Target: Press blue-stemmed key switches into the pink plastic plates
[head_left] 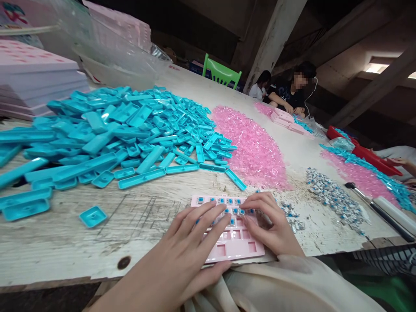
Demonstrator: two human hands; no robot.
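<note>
In front of me on the table lies a pink keyboard plate (236,249) with square cutouts. Small switches with blue stems (229,202) fill its far rows, while several nearer cutouts are bare. My left hand (191,242) is laid over the plate's left side, fingers extended and apart, fingertips on or just above the switches. At the plate's right side, my right hand (276,223) pinches a small blue-stemmed switch (241,211) between thumb and index finger. Part of the plate is hidden under both hands.
A large heap of turquoise keycaps (139,130) spreads at left, beside pink clear pieces (250,147). Loose switches (334,197) lie at right, near a black-and-white rod (380,208). Stacked pink plates (39,82) stand far left. A person (290,93) sits across the table.
</note>
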